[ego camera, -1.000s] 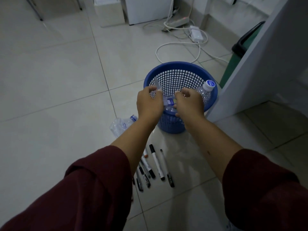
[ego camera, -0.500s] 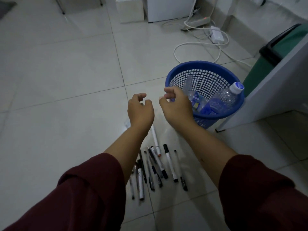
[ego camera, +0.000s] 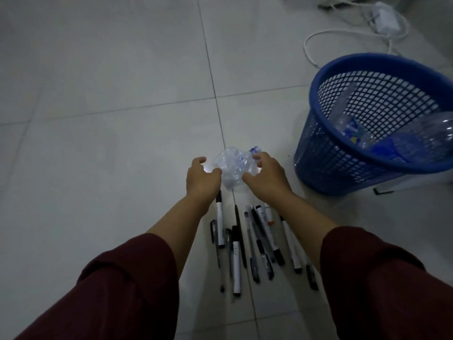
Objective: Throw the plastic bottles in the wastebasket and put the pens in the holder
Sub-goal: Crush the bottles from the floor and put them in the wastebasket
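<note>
Two open hands, left hand (ego camera: pixel 202 179) and right hand (ego camera: pixel 266 179), flank one crumpled bottle (ego camera: pixel 234 168) on the floor (ego camera: pixel 98 119); about ten pens (ego camera: pixel 245 241) lie nearer; two bottles (ego camera: pixel 382 133) fill the blue wastebasket (ego camera: pixel 343 168).

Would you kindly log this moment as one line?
left hand, right hand: open, flanking crushed bottle | pens: floor | wastebasket: bottles inside
</note>
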